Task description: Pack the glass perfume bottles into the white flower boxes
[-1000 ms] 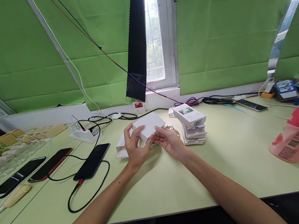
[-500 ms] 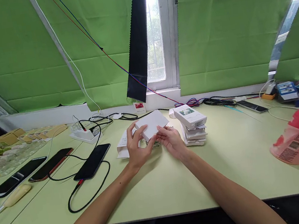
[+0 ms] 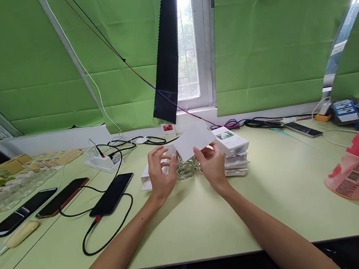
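Observation:
My right hand (image 3: 213,165) pinches a plain white rectangular piece (image 3: 194,141) by its near edge, thumb on top and fingers curled beneath. From this angle its thickness does not show. To the left, my left hand (image 3: 162,172) is apart from that piece, its fingers curved and a gap between thumb and index finger. White surfaces show behind these fingers. An opened white carton (image 3: 145,179) lies partly hidden by the left hand. Between the hands sit clear, shiny loops or glass-like pieces (image 3: 186,169). A printed white box (image 3: 230,140) tops a stack of flat white boxes (image 3: 236,166) beside my right hand.
Phones (image 3: 112,194) and black cables lie on the left, near a white power strip (image 3: 103,163). Egg trays (image 3: 10,191) stand at far left. A red-lidded pink bottle (image 3: 354,168) is at right, with another phone (image 3: 303,129) behind it.
The white piece has moved to the right and up with my right hand. My left hand, formerly on it, has come away slightly to the left, uncovering the clear pieces.

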Motion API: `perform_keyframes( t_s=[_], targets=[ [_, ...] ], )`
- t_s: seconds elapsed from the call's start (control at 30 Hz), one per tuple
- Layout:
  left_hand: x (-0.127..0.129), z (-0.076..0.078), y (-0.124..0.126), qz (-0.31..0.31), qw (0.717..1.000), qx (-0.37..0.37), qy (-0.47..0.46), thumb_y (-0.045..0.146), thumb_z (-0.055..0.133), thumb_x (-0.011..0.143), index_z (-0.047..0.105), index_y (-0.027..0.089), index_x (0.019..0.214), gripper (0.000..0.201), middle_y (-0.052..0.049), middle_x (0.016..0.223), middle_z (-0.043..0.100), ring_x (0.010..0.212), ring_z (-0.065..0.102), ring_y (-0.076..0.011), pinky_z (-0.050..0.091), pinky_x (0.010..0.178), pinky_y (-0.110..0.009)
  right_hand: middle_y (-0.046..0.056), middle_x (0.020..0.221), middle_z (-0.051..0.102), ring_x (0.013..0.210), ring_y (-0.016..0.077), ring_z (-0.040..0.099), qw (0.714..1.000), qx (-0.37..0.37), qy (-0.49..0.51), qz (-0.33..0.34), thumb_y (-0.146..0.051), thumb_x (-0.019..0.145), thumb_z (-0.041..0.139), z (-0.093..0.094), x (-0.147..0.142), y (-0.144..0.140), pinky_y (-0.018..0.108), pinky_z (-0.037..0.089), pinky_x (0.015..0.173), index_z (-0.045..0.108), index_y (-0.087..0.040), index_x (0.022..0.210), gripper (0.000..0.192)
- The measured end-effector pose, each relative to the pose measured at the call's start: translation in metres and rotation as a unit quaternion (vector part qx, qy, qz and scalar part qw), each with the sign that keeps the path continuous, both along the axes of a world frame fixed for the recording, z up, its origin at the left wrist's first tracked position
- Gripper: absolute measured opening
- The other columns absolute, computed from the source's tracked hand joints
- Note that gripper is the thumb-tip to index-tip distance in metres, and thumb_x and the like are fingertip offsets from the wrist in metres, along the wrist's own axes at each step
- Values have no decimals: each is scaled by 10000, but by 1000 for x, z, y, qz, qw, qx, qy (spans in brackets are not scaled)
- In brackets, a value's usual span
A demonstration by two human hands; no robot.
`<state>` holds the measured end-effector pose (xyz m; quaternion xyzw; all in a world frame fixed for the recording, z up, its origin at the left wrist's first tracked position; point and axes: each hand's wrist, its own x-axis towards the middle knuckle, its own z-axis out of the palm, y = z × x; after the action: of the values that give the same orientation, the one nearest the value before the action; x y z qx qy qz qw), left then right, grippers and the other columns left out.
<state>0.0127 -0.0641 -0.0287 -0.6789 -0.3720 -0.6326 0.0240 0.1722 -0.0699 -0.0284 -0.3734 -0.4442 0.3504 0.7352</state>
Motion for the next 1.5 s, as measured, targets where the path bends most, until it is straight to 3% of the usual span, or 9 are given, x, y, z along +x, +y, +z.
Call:
perform_keyframes(
  t_s=[0.23, 0.47, 0.6, 0.77, 0.87, 1.0, 1.13, 1.23, 1.5],
  targets=[
    [1, 1, -3, 41, 997, 61, 36, 298, 640, 959, 619, 192, 1113, 188, -83, 1129, 591, 737, 638, -103, 610, 611, -255, 31, 830, 760, 722, 201, 714, 988, 62, -116, -86, -418, 881, 727, -3, -1, -3, 341, 575, 731, 516, -244, 973, 289],
    [11, -8, -17, -19, 961, 163, 223, 180, 631, 904, 607, 236, 1021, 131, -22, 833, 687, 659, 670, -148, 563, 592, -272, 17, 820, 748, 684, 195, 698, 973, 84, -166, -139, -405, 882, 710, -10, -1, -2, 317, 540, 681, 507, -253, 948, 262],
    [8, 8, -20, 22, 942, 184, 279, 160, 605, 906, 618, 232, 898, 73, -23, 780, 687, 672, 666, -164, 533, 593, -274, 17, 817, 741, 675, 197, 694, 966, 96, -180, -160, -390, 892, 695, -15, 0, 1, 313, 534, 665, 522, -246, 973, 238],
    [-32, 44, -15, 100, 949, 23, 297, 235, 576, 920, 629, 229, 862, 78, -59, 882, 682, 850, 669, -230, 560, 746, -343, 24, 812, 740, 686, 207, 691, 955, 110, -210, -178, -370, 897, 687, -19, 1, 4, 321, 533, 669, 546, -239, 1039, 239],
    [-71, 54, -7, 59, 928, -59, 362, 240, 573, 901, 699, 255, 958, 139, -83, 1044, 689, 981, 679, -267, 590, 821, -382, 20, 811, 740, 688, 203, 686, 949, 120, -230, -181, -347, 904, 681, -20, 1, 3, 320, 535, 674, 551, -233, 1075, 243],
    [-103, 49, -1, 5, 873, -133, 469, 224, 717, 840, 749, 347, 1188, 370, -112, 1258, 644, 1301, 589, -335, 600, 977, -464, 20, 818, 738, 685, 193, 685, 945, 131, -237, -181, -335, 907, 689, -21, 1, 3, 314, 539, 675, 561, -221, 1087, 249],
    [-97, 42, 0, -10, 810, -257, 527, 77, 651, 838, 712, 372, 1318, 567, -116, 1417, 576, 1495, 399, -370, 534, 1087, -524, 13, 819, 738, 681, 181, 682, 943, 141, -238, -187, -333, 910, 696, -22, 1, 4, 300, 540, 663, 567, -216, 1091, 251],
    [-83, 43, 2, -15, 784, -296, 546, 16, 590, 834, 772, 351, 1223, 544, -99, 1476, 553, 1545, 325, -366, 470, 1160, -523, 10, 822, 736, 685, 177, 681, 942, 144, -241, -186, -331, 913, 693, -23, 1, 5, 300, 545, 670, 564, -218, 1092, 248],
    [-73, 55, 13, -54, 803, -273, 527, 66, 653, 851, 856, 279, 891, 297, -94, 1441, 627, 1475, 450, -332, 462, 1177, -433, 11, 829, 728, 687, 177, 680, 940, 142, -246, -188, -335, 921, 682, -23, 2, 6, 305, 548, 669, 555, -219, 1107, 253]
  ],
)
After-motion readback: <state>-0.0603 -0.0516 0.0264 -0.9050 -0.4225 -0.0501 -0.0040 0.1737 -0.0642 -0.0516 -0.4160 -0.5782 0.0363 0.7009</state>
